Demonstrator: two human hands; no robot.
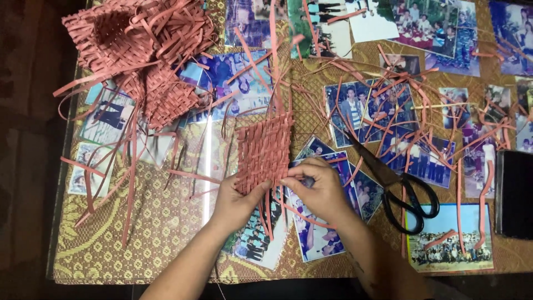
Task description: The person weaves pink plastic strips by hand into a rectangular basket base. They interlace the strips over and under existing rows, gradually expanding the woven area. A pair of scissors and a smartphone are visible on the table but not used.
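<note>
Our left hand [236, 201] and right hand [319, 191] pinch the near edge of the woven mat [264, 151] between pressed fingers [256, 188]. It looks small, square, reddish-brown, with loose strips sticking out.

matt reddish woven strip mat [264, 151], glossy glass tabletop [166, 216]

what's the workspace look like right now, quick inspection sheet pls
surface: table with gold patterned cloth, photographs lying flat across it
job's things: small reddish woven mat, loose strip ends sticking out; finished woven baskets far left
clutter: loose reddish strips scattered right; black scissors beside right hand; dark flat object at right edge
grippers: left hand pinches mat's lower edge; right hand pinches a strip at its lower right
cables: nothing seen
surroundings: dark, unclear
</note>
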